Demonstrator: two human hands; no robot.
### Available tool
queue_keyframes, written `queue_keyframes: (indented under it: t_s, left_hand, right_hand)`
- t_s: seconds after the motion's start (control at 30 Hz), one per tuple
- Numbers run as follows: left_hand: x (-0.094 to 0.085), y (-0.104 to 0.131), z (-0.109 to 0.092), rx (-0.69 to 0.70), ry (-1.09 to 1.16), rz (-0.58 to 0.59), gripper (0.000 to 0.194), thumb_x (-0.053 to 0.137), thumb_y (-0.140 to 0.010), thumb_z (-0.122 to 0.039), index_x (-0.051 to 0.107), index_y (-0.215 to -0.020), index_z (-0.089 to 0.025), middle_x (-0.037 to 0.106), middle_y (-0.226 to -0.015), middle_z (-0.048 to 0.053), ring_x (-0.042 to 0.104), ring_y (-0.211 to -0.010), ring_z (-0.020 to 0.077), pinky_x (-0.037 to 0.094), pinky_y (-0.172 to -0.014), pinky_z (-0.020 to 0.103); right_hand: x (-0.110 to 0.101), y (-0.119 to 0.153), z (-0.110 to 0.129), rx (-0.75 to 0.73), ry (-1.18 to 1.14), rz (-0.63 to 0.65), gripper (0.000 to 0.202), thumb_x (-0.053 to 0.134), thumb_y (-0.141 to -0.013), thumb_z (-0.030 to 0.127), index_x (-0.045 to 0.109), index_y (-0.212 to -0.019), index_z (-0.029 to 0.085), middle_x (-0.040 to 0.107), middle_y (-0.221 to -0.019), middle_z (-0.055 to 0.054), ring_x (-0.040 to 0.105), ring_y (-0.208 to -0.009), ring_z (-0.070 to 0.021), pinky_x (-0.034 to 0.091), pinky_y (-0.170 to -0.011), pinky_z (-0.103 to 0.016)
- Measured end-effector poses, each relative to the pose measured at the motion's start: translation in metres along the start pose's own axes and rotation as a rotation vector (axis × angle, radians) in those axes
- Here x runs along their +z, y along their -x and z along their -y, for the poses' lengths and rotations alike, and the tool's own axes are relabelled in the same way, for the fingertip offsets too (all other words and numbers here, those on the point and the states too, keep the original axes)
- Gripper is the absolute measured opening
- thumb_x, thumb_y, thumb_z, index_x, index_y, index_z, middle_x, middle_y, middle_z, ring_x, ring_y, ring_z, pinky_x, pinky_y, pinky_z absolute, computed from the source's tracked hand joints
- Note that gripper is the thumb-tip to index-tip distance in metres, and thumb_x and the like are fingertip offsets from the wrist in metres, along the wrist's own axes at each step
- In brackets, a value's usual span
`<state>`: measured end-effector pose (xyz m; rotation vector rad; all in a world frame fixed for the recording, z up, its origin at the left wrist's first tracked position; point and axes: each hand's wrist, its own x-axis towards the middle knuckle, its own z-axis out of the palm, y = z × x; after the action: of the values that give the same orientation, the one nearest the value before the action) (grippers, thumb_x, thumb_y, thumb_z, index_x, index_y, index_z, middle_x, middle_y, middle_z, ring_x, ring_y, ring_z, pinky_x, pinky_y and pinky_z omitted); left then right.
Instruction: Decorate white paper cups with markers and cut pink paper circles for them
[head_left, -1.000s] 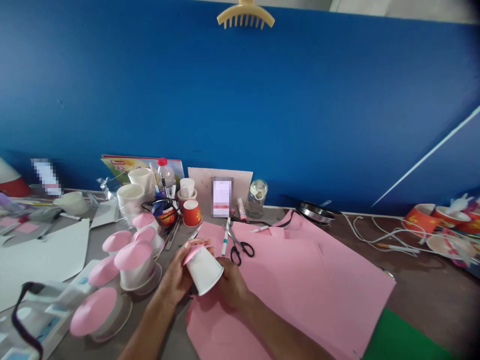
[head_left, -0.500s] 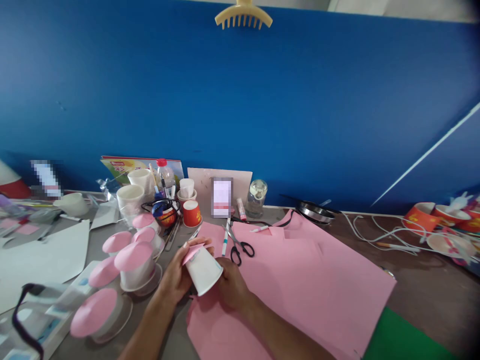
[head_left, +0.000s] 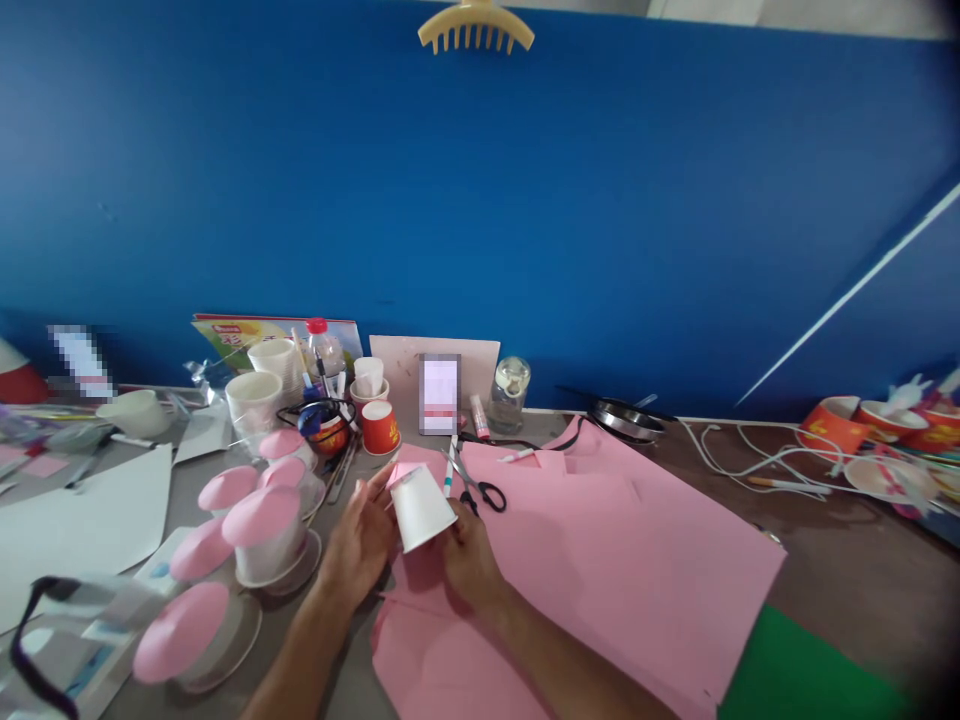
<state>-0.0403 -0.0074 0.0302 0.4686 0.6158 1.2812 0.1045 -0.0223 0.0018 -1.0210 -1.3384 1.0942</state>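
Fingers of the right hand [head_left: 472, 560] pinch the white cup [head_left: 422, 508] near its rim, tips hidden behind it; the left hand [head_left: 364, 535], partly open, touches its pink-topped end, above pink paper [head_left: 592, 560].

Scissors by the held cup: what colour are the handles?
Black; the scissors' handles show best in the head view, against the pink paper.

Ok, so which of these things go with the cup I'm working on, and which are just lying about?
Probably part of the job:
white cup
pink-topped cups
pink paper
scissors

Probably just lying about:
hair clip
glass jar
red-capped bottle
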Motion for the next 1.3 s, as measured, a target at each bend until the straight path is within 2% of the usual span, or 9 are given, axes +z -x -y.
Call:
queue_keyframes:
  t_s: [0.17,0.33,0.47,0.6,0.77,0.9,1.07,1.17,1.3]
  left_hand:
    - [-0.003,-0.001,0.006,0.028,-0.029,0.006,0.036,0.061,-0.083,-0.045,0.064,-0.112,-0.023,0.07,-0.113,0.006,0.063,-0.106,0.0257,0.047,-0.095,0.04]
    - [0.0,-0.002,0.007,0.05,-0.058,0.031,0.042,0.063,-0.081,-0.047,0.063,-0.115,-0.021,0.069,-0.114,0.008,0.065,-0.101,0.0246,0.051,-0.089,0.037]
    - [0.001,-0.001,0.009,0.064,-0.092,0.066,0.041,0.066,-0.08,-0.042,0.06,-0.116,-0.021,0.07,-0.109,0.007,0.067,-0.09,0.0213,0.055,-0.068,0.028]
    - [-0.001,-0.001,0.013,0.046,-0.151,0.133,0.039,0.067,-0.08,-0.039,0.059,-0.113,-0.021,0.07,-0.093,0.006,0.065,-0.068,0.0173,0.048,-0.047,0.022]
    - [0.001,0.0,0.016,0.048,-0.182,0.158,0.04,0.071,-0.077,-0.035,0.058,-0.113,-0.021,0.068,-0.086,0.005,0.063,-0.066,0.0155,0.047,-0.047,0.021]
    - [0.007,0.003,0.017,0.018,-0.238,0.18,0.044,0.072,-0.076,-0.037,0.058,-0.114,-0.019,0.063,-0.072,0.001,0.057,-0.054,0.0102,0.041,-0.045,0.018]
    - [0.011,0.007,0.017,-0.03,-0.295,0.138,0.049,0.075,-0.072,-0.039,0.058,-0.113,-0.02,0.055,-0.058,-0.006,0.046,-0.039,0.0034,0.032,-0.039,0.014]
    - [0.013,0.01,0.016,-0.032,-0.333,0.139,0.058,0.077,-0.069,-0.043,0.056,-0.118,-0.02,0.053,-0.057,-0.007,0.041,-0.037,0.0016,0.028,-0.038,0.013]
    - [0.016,0.012,0.014,-0.015,-0.386,0.158,0.064,0.08,-0.063,-0.047,0.058,-0.116,-0.02,0.053,-0.061,-0.006,0.039,-0.04,0.0012,0.028,-0.038,0.013]
  right_hand:
    - [0.002,-0.003,0.002,0.019,-0.135,0.024,0.025,0.053,-0.084,0.04,0.061,-0.076,0.018,0.066,-0.069,-0.004,0.057,-0.062,-0.0162,0.043,-0.053,-0.025]
    - [0.004,-0.005,-0.001,0.176,-0.299,0.033,0.029,0.06,-0.079,0.04,0.064,-0.063,0.015,0.062,-0.054,-0.003,0.055,-0.053,-0.015,0.042,-0.052,-0.025]
    - [0.005,-0.004,-0.002,0.274,-0.505,0.091,0.022,0.062,-0.077,0.03,0.066,-0.065,0.013,0.06,-0.048,-0.002,0.053,-0.046,-0.0131,0.044,-0.052,-0.025]
    - [0.005,-0.005,-0.002,0.378,-0.647,0.148,0.017,0.064,-0.072,0.027,0.067,-0.069,0.011,0.06,-0.046,-0.002,0.054,-0.044,-0.014,0.046,-0.047,-0.025]
    - [0.005,-0.008,0.003,0.381,-0.749,0.152,0.016,0.068,-0.069,0.027,0.067,-0.074,0.012,0.061,-0.046,-0.002,0.057,-0.046,-0.0149,0.047,-0.049,-0.024]
    - [0.005,-0.009,0.006,0.372,-0.786,0.172,0.017,0.068,-0.072,0.028,0.068,-0.074,0.011,0.062,-0.048,-0.002,0.059,-0.05,-0.0149,0.046,-0.053,-0.023]
    - [0.006,-0.006,0.005,0.429,-0.76,0.224,0.023,0.066,-0.077,0.034,0.07,-0.076,0.011,0.062,-0.047,-0.003,0.055,-0.046,-0.0132,0.041,-0.049,-0.021]
    - [0.007,-0.005,0.007,0.441,-0.743,0.233,0.027,0.067,-0.077,0.038,0.069,-0.071,0.012,0.063,-0.048,-0.003,0.05,-0.041,-0.0107,0.037,-0.044,-0.02]
    - [0.007,-0.005,0.008,0.438,-0.754,0.217,0.03,0.07,-0.075,0.042,0.067,-0.068,0.014,0.065,-0.052,-0.003,0.057,-0.048,-0.0124,0.042,-0.05,-0.021]
